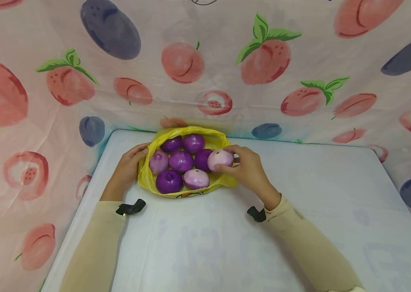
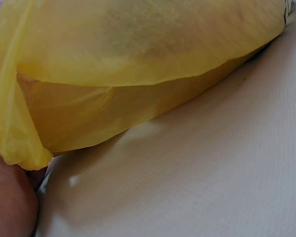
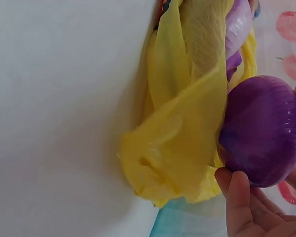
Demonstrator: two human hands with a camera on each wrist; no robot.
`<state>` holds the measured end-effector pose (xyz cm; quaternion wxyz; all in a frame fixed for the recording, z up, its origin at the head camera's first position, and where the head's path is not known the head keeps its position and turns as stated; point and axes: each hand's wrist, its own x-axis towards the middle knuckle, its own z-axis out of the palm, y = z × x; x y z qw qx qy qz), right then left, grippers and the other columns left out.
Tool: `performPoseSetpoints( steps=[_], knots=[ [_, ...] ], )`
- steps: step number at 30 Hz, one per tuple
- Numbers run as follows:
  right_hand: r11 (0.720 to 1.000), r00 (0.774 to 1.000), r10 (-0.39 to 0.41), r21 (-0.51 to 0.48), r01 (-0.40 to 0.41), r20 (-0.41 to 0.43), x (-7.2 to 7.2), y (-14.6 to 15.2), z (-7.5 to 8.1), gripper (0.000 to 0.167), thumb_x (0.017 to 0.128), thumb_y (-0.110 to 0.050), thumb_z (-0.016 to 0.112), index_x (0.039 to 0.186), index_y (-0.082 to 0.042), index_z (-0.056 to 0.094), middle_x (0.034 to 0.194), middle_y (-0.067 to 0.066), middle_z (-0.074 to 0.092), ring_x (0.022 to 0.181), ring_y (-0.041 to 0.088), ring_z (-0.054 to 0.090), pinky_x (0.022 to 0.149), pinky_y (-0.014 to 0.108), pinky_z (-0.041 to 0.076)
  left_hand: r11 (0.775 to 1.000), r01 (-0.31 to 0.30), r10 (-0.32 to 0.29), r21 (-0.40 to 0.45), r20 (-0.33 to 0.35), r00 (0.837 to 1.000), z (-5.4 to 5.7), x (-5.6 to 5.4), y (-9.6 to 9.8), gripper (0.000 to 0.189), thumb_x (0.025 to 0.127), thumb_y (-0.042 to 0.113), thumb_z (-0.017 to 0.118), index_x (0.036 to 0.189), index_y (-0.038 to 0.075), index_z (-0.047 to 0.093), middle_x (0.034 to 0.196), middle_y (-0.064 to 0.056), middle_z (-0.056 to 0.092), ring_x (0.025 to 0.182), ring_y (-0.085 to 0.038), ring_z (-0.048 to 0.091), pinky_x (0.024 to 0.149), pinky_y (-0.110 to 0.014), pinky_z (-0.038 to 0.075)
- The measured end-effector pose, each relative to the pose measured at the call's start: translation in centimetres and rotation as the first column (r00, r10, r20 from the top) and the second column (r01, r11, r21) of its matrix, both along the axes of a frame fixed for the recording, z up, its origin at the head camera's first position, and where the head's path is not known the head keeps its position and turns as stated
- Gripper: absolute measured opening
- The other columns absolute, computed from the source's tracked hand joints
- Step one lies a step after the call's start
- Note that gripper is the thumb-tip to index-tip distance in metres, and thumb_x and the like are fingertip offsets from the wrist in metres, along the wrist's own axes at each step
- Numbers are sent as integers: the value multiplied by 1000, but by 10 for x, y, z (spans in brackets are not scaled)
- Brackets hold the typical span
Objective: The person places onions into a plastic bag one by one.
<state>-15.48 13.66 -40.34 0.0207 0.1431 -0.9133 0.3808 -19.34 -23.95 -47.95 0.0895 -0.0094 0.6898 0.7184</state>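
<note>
A yellow plastic bag (image 1: 144,178) lies with its mouth spread wide and several purple onions (image 1: 181,162) inside. My left hand (image 1: 128,167) holds the bag's left rim, the thumb on the folded plastic; most of its fingers are hidden behind the bag. Between the thumb and fingers of my right hand (image 1: 251,168) is one onion (image 1: 220,159), pale on top and deep purple on the side seen in the right wrist view. It is at the bag's right rim, overlapping a darker onion (image 1: 202,160) in the head view. In the left wrist view the bag's yellow side (image 2: 113,103) fills the upper part.
The bag rests on a white-covered table (image 1: 198,243), near its back edge. A cloth printed with fruit (image 1: 212,65) hangs behind and at both sides. Black curved pieces (image 1: 131,207) sit at both sleeve cuffs.
</note>
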Motion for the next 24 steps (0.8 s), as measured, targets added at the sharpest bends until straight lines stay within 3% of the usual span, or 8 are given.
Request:
performPoseSetpoints(
  steps=[11, 18, 24],
  knots=[
    [999, 996, -20, 40, 23, -85, -1, -11, -11, 58, 80, -38, 88, 123, -7, 65, 114, 15, 68, 95, 28, 70, 81, 40, 62, 999, 3, -3, 46, -4, 1000, -3, 0, -1, 47, 103, 38, 61, 143, 14, 59, 140, 0, 58, 125, -12, 54, 96, -15, 51],
    [999, 997, -23, 45, 27, -79, 3, -10, -15, 56, 78, -38, 90, 119, -7, 67, 112, 13, 70, 94, 28, 71, 81, 40, 63, 999, 2, -3, 47, 5, 1000, -1, 0, 0, 47, 103, 37, 60, 144, 14, 58, 141, 0, 57, 127, -12, 53, 97, -16, 51],
    [992, 999, -18, 126, 24, -46, 7, -16, -15, 58, 79, -43, 88, 121, -8, 67, 104, 13, 69, 93, 29, 64, 79, 40, 60, 999, -1, 1, 47, 11, 1000, -1, 0, 0, 48, 103, 37, 60, 145, 14, 58, 144, -3, 55, 128, -13, 52, 96, -15, 51]
  ],
)
